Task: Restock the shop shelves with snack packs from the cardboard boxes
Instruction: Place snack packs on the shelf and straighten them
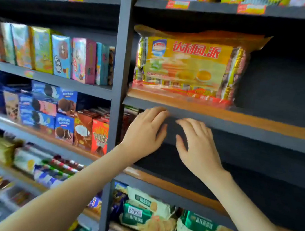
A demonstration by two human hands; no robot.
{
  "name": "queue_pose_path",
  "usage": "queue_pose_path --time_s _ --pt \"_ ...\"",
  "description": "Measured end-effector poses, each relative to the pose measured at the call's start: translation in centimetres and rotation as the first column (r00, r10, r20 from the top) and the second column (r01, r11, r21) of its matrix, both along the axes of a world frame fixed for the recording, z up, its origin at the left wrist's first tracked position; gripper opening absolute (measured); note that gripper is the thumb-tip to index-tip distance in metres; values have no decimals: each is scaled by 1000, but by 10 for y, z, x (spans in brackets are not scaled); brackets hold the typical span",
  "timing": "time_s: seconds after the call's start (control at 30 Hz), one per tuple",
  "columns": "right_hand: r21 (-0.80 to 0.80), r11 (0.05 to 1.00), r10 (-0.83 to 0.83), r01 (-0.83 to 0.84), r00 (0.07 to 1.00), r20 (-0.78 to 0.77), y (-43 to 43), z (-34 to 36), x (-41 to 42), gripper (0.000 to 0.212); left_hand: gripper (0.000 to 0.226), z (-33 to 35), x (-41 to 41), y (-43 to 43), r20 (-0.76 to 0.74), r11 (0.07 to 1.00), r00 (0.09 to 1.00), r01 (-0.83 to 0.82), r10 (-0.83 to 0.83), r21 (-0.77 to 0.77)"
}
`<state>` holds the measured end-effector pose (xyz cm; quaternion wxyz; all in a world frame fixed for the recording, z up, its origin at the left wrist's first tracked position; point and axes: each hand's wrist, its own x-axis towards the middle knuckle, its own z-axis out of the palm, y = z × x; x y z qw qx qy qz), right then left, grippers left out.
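Nearest the camera, two bare forearms reached up and forward toward the dark grey shelving. The left hand was held with loosely spread, relaxed fingers, gripping nothing, its fingertips at the grey front edge of the wood-topped shelf board. Just beside it, the right hand was likewise relaxed and empty, its fingers spread in front of the same edge; whether either hand actually touched the board could not be told. Below the arms, green-and-white biscuit bags lay on a lower shelf. Just beyond the hands, the large yellow-and-orange plastic snack pack with red lettering stood upright at the left end of that shelf board, well clear of both hands. Farther left, past the grey upright post, colourful upright snack boxes lined one shelf, with blue cookie boxes stacked beneath.
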<state>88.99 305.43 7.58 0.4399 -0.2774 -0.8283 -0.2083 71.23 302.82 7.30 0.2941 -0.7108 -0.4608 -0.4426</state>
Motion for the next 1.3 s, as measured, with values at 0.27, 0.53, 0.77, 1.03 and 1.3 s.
queue_pose_path --time_s 0.27,0.53,0.77,1.03,1.3 --pt "-474 850 330 -231 934 137 -43 -188 -99 35 36 -216 -88 -131 79 831 949 -225 306 -509" --pt "-832 554 568 -22 742 358 -111 -342 -217 50 37 -385 -196 -279 -114 283 749 -381 652 -880" --pt "-862 382 619 333 600 507 -149 -505 -309 59 38 -555 -278 -332 -136 91 719 -267 682 -959" --pt "-714 383 695 586 326 641 -176 -751 -387 80 62 -769 -390 -353 -332 -110 761 -329 557 -938" --pt "-671 729 684 139 -84 725 -185 -929 -445 90 71 -930 -397 -356 -362 -125 812 -344 458 -931"
